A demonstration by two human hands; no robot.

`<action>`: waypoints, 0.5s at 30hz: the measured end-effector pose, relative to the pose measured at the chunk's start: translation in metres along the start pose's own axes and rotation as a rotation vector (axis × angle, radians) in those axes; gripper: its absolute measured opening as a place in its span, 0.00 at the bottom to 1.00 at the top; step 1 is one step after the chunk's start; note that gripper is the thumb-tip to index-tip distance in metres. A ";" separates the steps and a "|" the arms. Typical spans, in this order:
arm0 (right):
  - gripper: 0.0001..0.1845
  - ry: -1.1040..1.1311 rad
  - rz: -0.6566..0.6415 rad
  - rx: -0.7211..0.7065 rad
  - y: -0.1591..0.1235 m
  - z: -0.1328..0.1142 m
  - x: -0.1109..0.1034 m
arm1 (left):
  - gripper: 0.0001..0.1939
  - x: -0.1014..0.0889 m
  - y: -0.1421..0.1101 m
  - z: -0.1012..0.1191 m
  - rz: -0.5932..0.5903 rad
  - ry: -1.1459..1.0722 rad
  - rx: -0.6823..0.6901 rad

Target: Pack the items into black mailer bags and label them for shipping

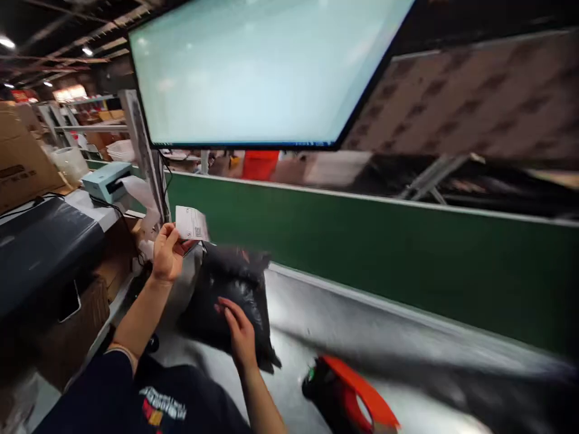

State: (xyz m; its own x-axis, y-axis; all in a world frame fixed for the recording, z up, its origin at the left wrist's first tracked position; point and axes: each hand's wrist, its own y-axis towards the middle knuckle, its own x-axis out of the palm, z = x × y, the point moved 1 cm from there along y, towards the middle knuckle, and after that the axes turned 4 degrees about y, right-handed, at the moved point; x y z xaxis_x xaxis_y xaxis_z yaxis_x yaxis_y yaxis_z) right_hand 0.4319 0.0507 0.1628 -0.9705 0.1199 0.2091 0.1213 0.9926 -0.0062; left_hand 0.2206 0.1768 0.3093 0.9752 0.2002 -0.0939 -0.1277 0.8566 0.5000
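Note:
My left hand [168,250] pinches a white printed label [192,223] with a square code on it, raised in front of the green panel. A black plastic mailer bag [230,283], puffed and creased, lies on the metal table [289,313]. Over the bag is my right hand [239,328], its fingers loosely bent and apart, with nothing seen in them. Whether its fingertips touch the plastic I cannot tell.
A large monitor [262,78] hangs ahead above a green panel [325,229]. On the left are a light-blue label printer [107,181], a dark machine [45,247] and a cardboard box [25,160]. A red and black object [353,386] lies near the front edge.

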 end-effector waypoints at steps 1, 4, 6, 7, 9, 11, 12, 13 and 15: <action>0.27 0.102 -0.032 0.018 0.006 -0.008 0.015 | 0.22 0.010 -0.018 -0.004 -0.032 -0.114 -0.104; 0.29 0.383 -0.048 0.020 0.028 -0.032 0.043 | 0.20 0.033 -0.064 -0.011 -0.075 -0.408 -0.375; 0.26 0.492 0.088 -0.014 0.035 -0.042 0.048 | 0.15 0.043 -0.087 -0.013 -0.054 -0.606 -0.500; 0.23 0.514 0.174 -0.027 0.035 -0.044 0.048 | 0.13 0.047 -0.097 -0.014 -0.034 -0.693 -0.547; 0.20 0.521 0.312 -0.037 0.033 -0.044 0.045 | 0.12 0.050 -0.114 -0.017 -0.007 -0.793 -0.622; 0.18 0.499 0.348 -0.028 0.031 -0.039 0.038 | 0.13 0.049 -0.129 -0.022 0.001 -0.809 -0.683; 0.17 0.470 0.329 -0.021 0.032 -0.036 0.032 | 0.15 0.047 -0.136 -0.026 0.010 -0.801 -0.705; 0.16 0.427 0.291 -0.013 0.034 -0.033 0.024 | 0.16 0.045 -0.143 -0.031 0.023 -0.790 -0.720; 0.15 0.309 0.173 0.007 0.042 -0.028 0.005 | 0.18 0.038 -0.157 -0.041 0.039 -0.761 -0.754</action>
State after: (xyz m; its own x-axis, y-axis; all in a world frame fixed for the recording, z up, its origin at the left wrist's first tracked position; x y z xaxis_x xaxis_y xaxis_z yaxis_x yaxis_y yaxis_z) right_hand 0.4383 0.0926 0.1911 -0.8270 0.2755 0.4900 0.2757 0.9584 -0.0734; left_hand 0.2700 0.0697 0.1920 0.7910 0.1078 0.6022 0.0144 0.9808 -0.1945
